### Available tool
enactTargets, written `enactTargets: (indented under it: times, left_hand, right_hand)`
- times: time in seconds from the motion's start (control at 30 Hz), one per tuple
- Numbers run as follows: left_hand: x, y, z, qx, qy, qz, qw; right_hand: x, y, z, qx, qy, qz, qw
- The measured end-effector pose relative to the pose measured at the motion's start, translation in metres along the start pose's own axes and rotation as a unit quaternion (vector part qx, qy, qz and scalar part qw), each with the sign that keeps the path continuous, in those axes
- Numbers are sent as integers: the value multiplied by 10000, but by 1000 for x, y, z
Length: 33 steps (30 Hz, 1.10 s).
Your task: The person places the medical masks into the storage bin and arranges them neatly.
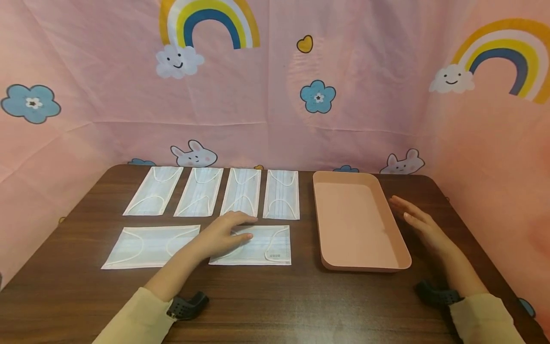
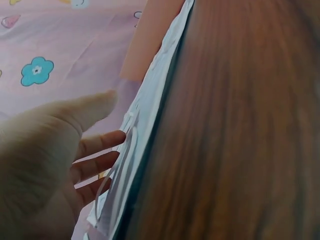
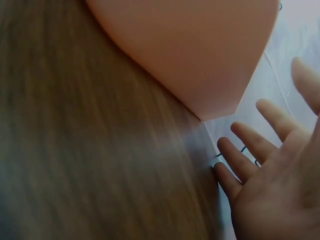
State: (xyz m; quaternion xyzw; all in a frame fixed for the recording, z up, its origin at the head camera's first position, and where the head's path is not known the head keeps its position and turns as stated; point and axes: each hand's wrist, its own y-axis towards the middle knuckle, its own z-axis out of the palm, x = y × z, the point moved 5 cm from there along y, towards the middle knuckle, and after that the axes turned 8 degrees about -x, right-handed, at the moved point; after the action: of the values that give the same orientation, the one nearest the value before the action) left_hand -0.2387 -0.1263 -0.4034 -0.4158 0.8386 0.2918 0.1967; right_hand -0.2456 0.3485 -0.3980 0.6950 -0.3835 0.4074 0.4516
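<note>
My left hand (image 1: 221, 236) reaches over the front right face mask (image 1: 270, 243), a pale blue pleated one with white ear loops. In the left wrist view its fingers are extended beside the mask (image 2: 155, 95) and grip nothing; whether they touch it I cannot tell. Another mask (image 1: 150, 246) lies flat to the left, partly behind the left forearm. My right hand (image 1: 425, 231) is held just right of the pink tray (image 1: 358, 220), fingers spread and holding nothing. The right wrist view shows the tray's outer wall (image 3: 200, 45) near the fingertips, with a gap between.
Several more masks lie upright in a back row, from the far left mask (image 1: 153, 191) to one beside the tray (image 1: 281, 195). The dark wooden table (image 1: 275, 306) has a pink patterned curtain (image 1: 240, 100) around its back and sides. Each wrist wears a black device (image 1: 186, 306).
</note>
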Motion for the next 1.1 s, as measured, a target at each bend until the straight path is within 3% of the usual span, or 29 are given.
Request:
enactTargets:
  times: [0.2,0.47,0.77,0.93,1.1]
  left_hand:
    - [4,-1,6,61,49,141,9999]
    - [5,1,12,137,173,416,9989]
    - [5,5,14,540,313,330,9975]
    - [2,8,16,801,226,323,9960]
    - [0,12,14,865,60,388,9955]
  right_hand:
    - [-7,-2,0,-141,-225,300,9992]
    - [-12,-3,2,-35,-523,535,9972]
    - [-12,-1,3,237,-614,594,9961]
    - [-13,-1,4,377,-574,661,9954]
    - [-12,-1,3,381,-539,640,9958]
